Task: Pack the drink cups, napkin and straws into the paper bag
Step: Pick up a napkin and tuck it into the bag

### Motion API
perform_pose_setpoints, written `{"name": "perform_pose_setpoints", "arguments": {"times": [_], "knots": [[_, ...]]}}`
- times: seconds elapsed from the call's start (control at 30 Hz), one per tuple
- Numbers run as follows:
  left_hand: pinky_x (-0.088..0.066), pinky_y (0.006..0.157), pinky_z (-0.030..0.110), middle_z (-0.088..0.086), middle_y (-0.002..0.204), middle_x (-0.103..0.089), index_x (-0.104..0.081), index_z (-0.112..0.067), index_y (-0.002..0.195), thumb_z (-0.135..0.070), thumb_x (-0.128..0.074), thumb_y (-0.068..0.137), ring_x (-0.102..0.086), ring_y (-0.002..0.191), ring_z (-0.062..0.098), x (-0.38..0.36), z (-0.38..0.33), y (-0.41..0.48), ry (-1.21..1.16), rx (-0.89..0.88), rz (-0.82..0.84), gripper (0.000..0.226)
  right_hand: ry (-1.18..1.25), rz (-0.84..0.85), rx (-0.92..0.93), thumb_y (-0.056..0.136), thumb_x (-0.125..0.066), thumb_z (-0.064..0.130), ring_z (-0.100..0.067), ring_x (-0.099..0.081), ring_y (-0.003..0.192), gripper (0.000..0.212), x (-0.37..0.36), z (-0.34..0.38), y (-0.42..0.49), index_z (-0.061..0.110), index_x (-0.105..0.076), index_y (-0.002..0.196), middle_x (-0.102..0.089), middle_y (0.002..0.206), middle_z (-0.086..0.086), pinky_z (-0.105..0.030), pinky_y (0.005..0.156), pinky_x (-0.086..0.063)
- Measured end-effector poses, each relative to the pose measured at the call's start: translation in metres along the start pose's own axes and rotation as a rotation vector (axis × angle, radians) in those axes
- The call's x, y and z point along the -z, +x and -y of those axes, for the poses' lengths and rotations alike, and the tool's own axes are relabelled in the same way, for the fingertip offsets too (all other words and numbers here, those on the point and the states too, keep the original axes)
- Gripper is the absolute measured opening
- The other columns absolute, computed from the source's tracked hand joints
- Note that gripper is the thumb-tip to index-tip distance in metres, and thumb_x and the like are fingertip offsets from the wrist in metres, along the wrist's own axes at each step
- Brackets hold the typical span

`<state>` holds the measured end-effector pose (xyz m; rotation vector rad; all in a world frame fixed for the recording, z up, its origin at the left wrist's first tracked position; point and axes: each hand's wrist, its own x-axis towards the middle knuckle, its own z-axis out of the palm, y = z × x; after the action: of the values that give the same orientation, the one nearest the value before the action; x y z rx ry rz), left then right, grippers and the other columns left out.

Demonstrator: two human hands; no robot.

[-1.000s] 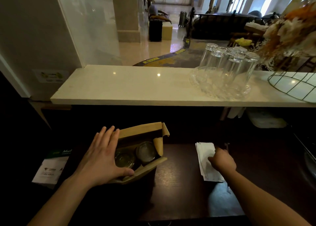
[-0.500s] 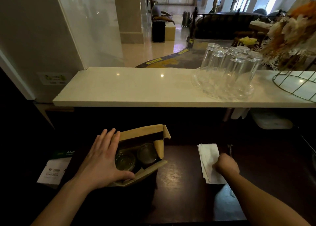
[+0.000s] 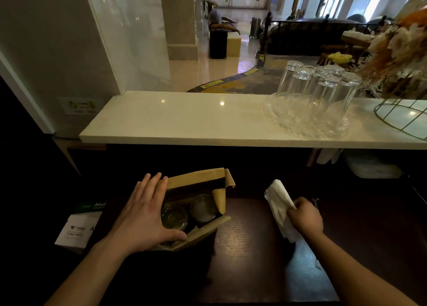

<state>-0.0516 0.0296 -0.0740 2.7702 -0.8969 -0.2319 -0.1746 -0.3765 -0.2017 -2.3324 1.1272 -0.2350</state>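
Observation:
A brown paper bag [image 3: 196, 178] stands open on the dark wooden counter. Two lidded drink cups [image 3: 174, 217] [image 3: 203, 208] sit side by side inside it. My left hand [image 3: 143, 213] rests flat on the bag's left rim, fingers spread, thumb on the near edge. My right hand [image 3: 305, 217] is closed on a white napkin [image 3: 278, 201], whose far end is lifted off the counter. A thin dark item [image 3: 314, 200] lies just beyond my right hand; I cannot tell whether it is a straw.
A pale stone ledge [image 3: 184, 123] runs across above the counter. On it stand a clear tray with several upturned glasses [image 3: 314, 97] and a wire basket [image 3: 404, 113] with dried flowers. A white and green leaflet [image 3: 78, 227] lies left of the bag.
My right hand has closed on the napkin and raised it off the counter, so it now stands crumpled and tilted. My left hand stays on the bag.

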Motion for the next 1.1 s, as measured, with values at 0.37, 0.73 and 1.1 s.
{"name": "perform_pose_setpoints", "arguments": {"times": [0.37,0.73,1.1], "knots": [[0.013,0.114,0.036,-0.009,0.159,0.028,0.019,-0.031,0.151,-0.103,-0.037,0.035,0.039,0.135,0.008,-0.001,0.005,0.001,-0.041,0.012,-0.019,0.148,0.264,-0.172,0.288,0.078,-0.067,0.022,-0.012,-0.061,0.069,0.008,0.062,0.104,-0.027,0.026,-0.060,0.079,-0.065,0.075,0.009,-0.033,0.058,-0.050],[0.005,0.116,0.041,-0.016,0.158,0.027,0.018,-0.038,0.149,-0.099,-0.049,0.040,0.036,0.139,0.008,-0.002,0.020,0.000,-0.061,0.015,-0.033,0.142,0.570,0.112,0.784,0.092,-0.063,0.022,-0.004,-0.062,0.079,0.007,0.108,0.205,-0.077,0.029,-0.063,0.092,-0.066,0.087,0.014,-0.015,0.062,-0.048],[0.000,0.117,0.042,-0.019,0.158,0.027,0.015,-0.039,0.150,-0.095,-0.057,0.043,0.037,0.137,0.003,-0.001,0.033,-0.003,-0.082,-0.002,-0.015,0.141,-0.389,0.419,1.022,0.086,-0.065,0.023,-0.017,-0.064,0.098,0.027,0.061,0.274,-0.099,0.025,-0.070,0.113,-0.070,0.110,0.004,-0.034,0.083,-0.054]]}}
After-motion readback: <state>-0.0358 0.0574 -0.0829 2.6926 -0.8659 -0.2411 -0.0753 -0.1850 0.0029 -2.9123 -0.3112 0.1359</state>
